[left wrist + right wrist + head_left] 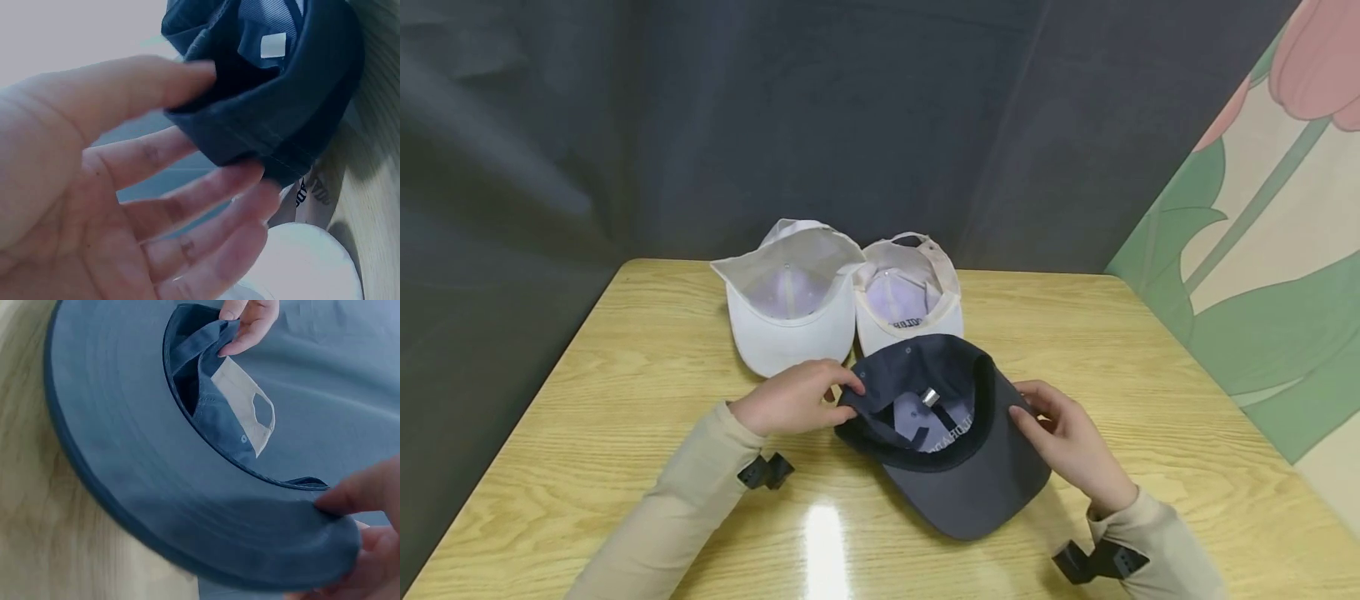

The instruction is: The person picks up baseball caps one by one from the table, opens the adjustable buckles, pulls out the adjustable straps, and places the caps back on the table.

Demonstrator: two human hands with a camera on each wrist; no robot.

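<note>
A dark navy baseball cap [970, 492] is held upside down over the table, its brim toward the front right and its inside with a small white tag facing up. My left hand [801, 398] pinches the cap's back edge between thumb and fingers; in the left wrist view the thumb [187, 81] lies inside the rim. At the brim's right side, my right hand [1063, 433] grips the edge, thumb on top and fingers beneath, as the right wrist view shows at the brim [250, 544]. Behind it lie a white cap [797, 346] and a cream cap [951, 321], both upside down.
The wood-grained table [647, 375] reaches back to a dark curtain [850, 125]. A wall painted with tulips [1262, 275] runs along the right. The white and cream caps sit side by side near the back edge, the navy cap overlapping the cream one in the head view.
</note>
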